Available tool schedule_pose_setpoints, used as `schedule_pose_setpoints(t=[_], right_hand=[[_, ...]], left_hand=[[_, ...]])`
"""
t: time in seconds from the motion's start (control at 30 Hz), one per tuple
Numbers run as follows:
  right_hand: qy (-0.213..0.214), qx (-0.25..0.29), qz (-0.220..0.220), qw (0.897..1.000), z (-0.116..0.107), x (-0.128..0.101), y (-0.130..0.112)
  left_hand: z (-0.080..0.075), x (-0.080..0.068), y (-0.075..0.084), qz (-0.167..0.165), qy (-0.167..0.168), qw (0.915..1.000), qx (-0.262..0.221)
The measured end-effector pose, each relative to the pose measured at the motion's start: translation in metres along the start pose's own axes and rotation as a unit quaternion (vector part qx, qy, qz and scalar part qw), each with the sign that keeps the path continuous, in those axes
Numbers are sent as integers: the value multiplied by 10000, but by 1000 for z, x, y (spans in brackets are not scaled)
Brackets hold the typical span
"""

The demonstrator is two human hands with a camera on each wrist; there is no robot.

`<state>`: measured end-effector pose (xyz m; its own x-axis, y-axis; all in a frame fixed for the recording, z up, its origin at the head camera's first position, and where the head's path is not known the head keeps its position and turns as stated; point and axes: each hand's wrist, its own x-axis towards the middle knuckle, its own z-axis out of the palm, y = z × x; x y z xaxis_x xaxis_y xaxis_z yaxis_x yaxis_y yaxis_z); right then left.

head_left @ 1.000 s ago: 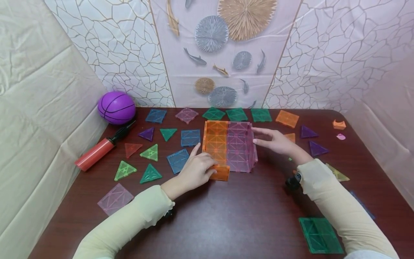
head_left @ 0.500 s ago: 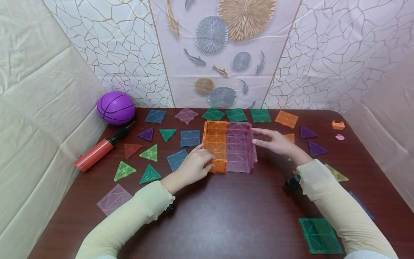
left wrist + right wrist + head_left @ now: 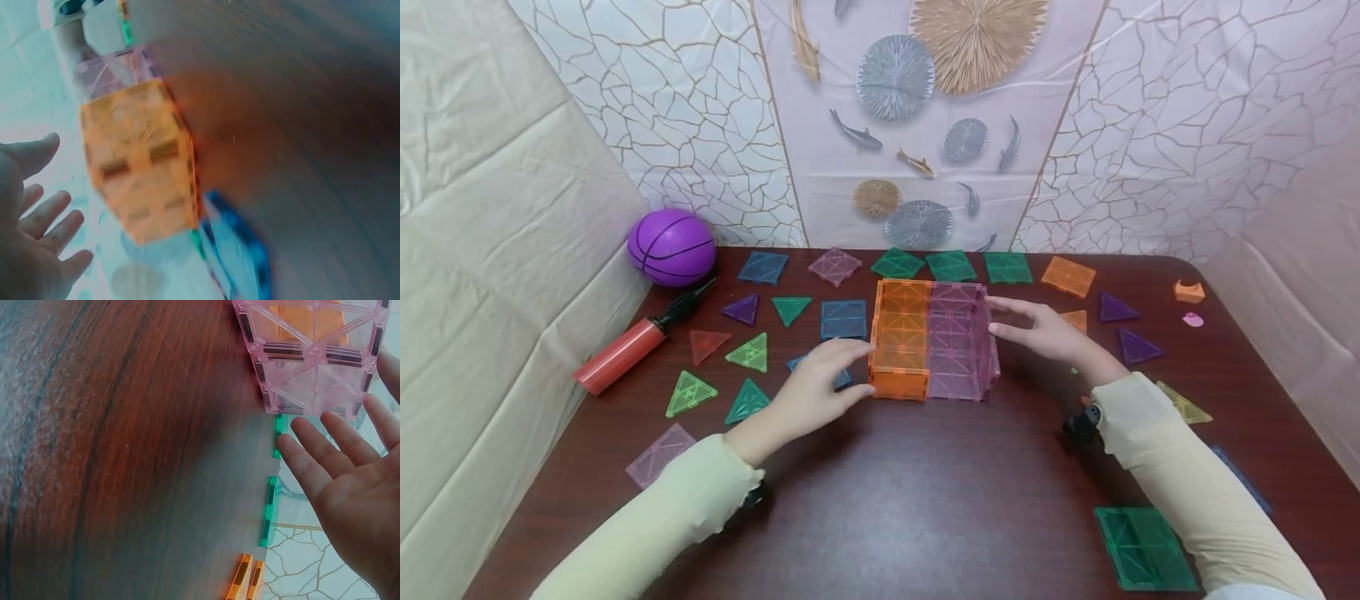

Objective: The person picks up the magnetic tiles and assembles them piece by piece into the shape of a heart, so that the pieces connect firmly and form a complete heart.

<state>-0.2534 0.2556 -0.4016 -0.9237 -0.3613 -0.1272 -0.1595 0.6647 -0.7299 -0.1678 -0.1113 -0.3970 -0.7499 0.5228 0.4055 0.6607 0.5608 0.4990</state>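
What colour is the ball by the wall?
Purple ball, with dark lines; shows best in the head view.

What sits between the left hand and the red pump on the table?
In the head view, three triangle tiles lie between the left hand and the red pump: a dark green triangle, a light green triangle and a red triangle.

Orange-and-pink tile box (image 3: pixel 932 342) (purple ball (image 3: pixel 672 247))

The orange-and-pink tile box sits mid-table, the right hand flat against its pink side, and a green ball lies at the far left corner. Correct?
Not quite: the ball is purple, as the head view shows. The tile box and right hand are as stated.
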Motion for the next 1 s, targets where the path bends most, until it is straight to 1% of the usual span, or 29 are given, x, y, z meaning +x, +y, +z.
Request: schedule_pose_setpoints(t=[0.13,0.2,0.27,0.37,0.47,0.53,0.6,0.67,0.7,0.77,0.87,1.0], right_hand=[[-26,54,-21,10000,1,1,-1],[-41,89,-58,9999,1,0,0],[-52,112,-60,9999,1,0,1],[-52,159,-62,9998,1,-1,2],[-37,214,-69,9997,1,-1,2],[-34,218,-82,9997,1,-1,3],[-45,219,-111,9997,1,-1,3],[-47,223,-98,9997,1,-1,4],[-60,230,-103,9997,1,-1,4],[-59,264,-115,9996,1,-2,4],[-44,309,-99,9995,1,-1,4],[-68,344,-43,9994,2,3,5]], left_hand=[[-31,-31,-9,-712,132,9972,-186],[-46,-50,-16,-1073,257,9938,-152],[-59,-70,-22,-1459,402,9884,-101],[-74,-102,-32,-1994,714,9773,39],[-85,-133,-38,-2461,948,9644,217],[-91,-152,-41,-2809,952,9546,262],[-96,-166,-43,-3159,861,9447,189],[-100,-177,-45,-3469,725,9351,77],[-101,-181,-46,-3592,621,9311,103],[-101,-188,-50,-3750,424,9259,189],[-100,-194,-55,-3790,141,9244,414],[-98,-198,-61,-3728,-157,9260,568]])
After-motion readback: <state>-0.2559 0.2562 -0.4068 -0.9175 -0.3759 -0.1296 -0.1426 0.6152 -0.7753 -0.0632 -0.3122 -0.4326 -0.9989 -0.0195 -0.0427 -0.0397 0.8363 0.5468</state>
